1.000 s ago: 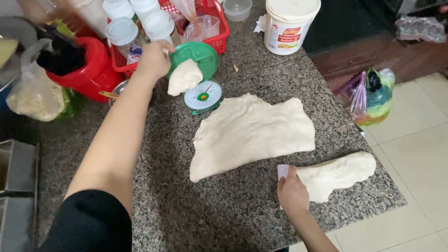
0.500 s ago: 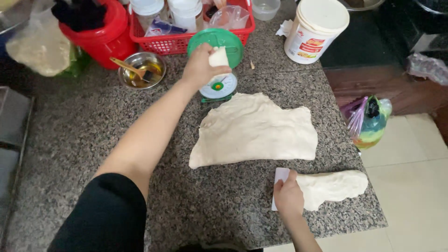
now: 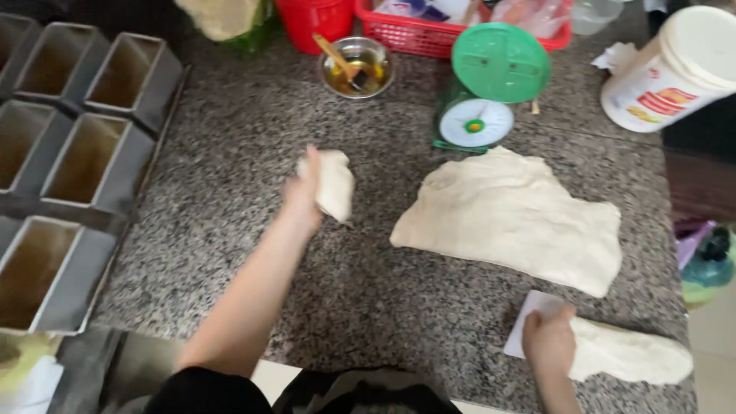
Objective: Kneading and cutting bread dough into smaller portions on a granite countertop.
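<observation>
A person works dough on a speckled granite counter, seen from above; the left hand is closed around a small piece of dough, held just over the stone at the counter's middle, the picture blurred there so that whether the piece touches the surface cannot be told; the right hand grips a flat white scraper at the near edge of the counter, its blade resting on the stone just beside a long strip of dough that lies along that edge to the right; between the two hands, and apart from both, a large flattened sheet of dough spreads across the stone; behind the sheet stands a green kitchen scale with a round pan on top and a white dial facing the camera, its pan bare; left of the scale sits a small metal bowl holding an amber liquid and a brush or spoon tilted against its rim; a red plastic basket and a red bucket stand along the far edge, and a white lidded tub stands at the far right corner; on the left side of the counter, rectangular metal loaf tins are ranged in rows, well apart from the piece in the left hand.
</observation>
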